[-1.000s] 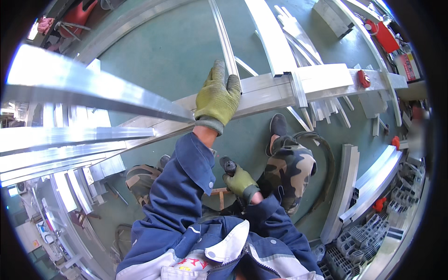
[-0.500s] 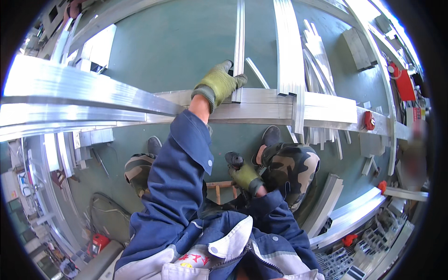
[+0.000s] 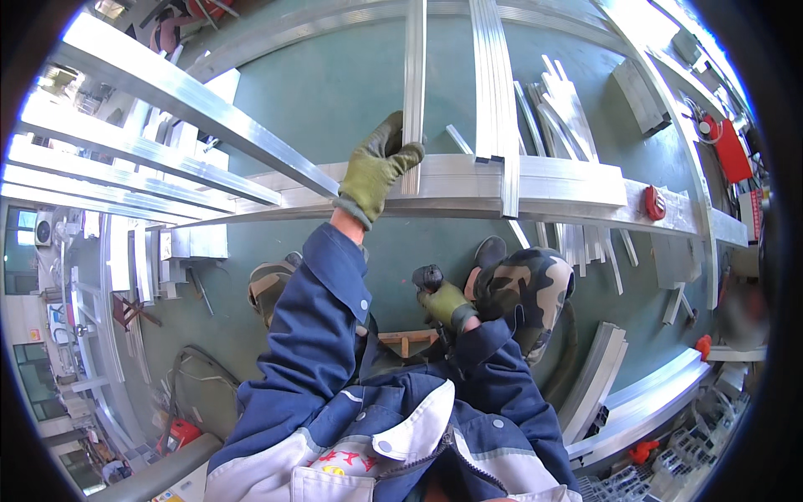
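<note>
Left hand [image 3: 374, 171]: fingers pinch slim metal strip [image 3: 414, 84], near end lying across the beam [image 3: 577, 182]. Right hand [image 3: 447, 307]: fingers curl round dark hand tool [image 3: 428, 277], on the person's side of beam. Judgement: best held flat, square to beam, tool clear.

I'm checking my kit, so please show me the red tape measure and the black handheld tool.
Red tape measure [image 3: 655, 202]: head view, middle of its case.
Black handheld tool [image 3: 428, 277]: head view, its exposed rounded end.
</note>
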The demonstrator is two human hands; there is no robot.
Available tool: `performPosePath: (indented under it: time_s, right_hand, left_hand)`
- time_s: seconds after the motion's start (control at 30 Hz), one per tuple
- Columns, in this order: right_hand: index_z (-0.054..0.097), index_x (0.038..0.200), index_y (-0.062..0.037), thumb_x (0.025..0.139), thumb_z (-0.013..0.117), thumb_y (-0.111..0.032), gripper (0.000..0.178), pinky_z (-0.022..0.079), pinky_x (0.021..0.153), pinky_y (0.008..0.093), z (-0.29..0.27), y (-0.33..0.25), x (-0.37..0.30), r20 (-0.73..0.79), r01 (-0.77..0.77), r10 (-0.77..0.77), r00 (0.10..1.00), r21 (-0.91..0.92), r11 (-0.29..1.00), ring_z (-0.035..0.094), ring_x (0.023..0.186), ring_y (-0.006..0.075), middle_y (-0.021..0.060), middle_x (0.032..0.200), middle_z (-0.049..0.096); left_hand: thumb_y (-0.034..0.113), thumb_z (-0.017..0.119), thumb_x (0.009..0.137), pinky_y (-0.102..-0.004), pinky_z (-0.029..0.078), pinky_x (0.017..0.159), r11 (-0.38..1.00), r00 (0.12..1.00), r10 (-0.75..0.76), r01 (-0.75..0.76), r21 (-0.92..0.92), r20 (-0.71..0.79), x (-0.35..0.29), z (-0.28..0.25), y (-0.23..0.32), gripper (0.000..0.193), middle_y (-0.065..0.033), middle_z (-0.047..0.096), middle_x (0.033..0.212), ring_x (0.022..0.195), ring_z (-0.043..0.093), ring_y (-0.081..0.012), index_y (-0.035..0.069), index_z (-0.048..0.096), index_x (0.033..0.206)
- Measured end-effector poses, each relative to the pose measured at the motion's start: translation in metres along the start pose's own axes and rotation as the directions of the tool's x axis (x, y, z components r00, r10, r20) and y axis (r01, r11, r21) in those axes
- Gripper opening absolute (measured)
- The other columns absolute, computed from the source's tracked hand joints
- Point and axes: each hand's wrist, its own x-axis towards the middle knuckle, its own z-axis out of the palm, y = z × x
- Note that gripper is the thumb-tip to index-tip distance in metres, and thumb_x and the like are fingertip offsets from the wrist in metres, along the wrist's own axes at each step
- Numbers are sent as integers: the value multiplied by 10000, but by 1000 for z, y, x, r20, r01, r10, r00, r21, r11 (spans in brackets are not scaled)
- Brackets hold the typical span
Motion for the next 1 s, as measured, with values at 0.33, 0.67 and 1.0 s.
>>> performPosePath:
  time_s: [0.33,0.67,1.0]
  right_hand:
    - [557,1341,35,933,582,-263,506,601,660,441,-5,-17,-15,17,1,-1,1000,-6,1000,754,755,335,223,931,732]
    - [570,1299,17,942,595,-260,453,579,603,414,-3,-12,-20,-8,19,-18,1000,18,1000,727,708,300,171,947,703]
    - [535,1375,-64,949,630,-268,481,552,580,365,-6,-6,-19,5,-2,2,1000,78,997,715,709,262,126,964,681]
  left_hand:
    - [-28,735,904,-307,553,999,985,997,37,-47,167,61,-57,-15,25,556,-58,699,1265,1148,665,-168,66,578,1428]
    - [-52,734,894,-285,550,984,991,994,81,-88,103,69,-42,-17,19,486,-34,716,1213,1095,664,-138,53,647,1359]
    - [-110,748,836,-285,579,974,999,997,10,-13,47,80,-26,-18,8,538,-37,732,1219,1071,693,-129,67,675,1338]
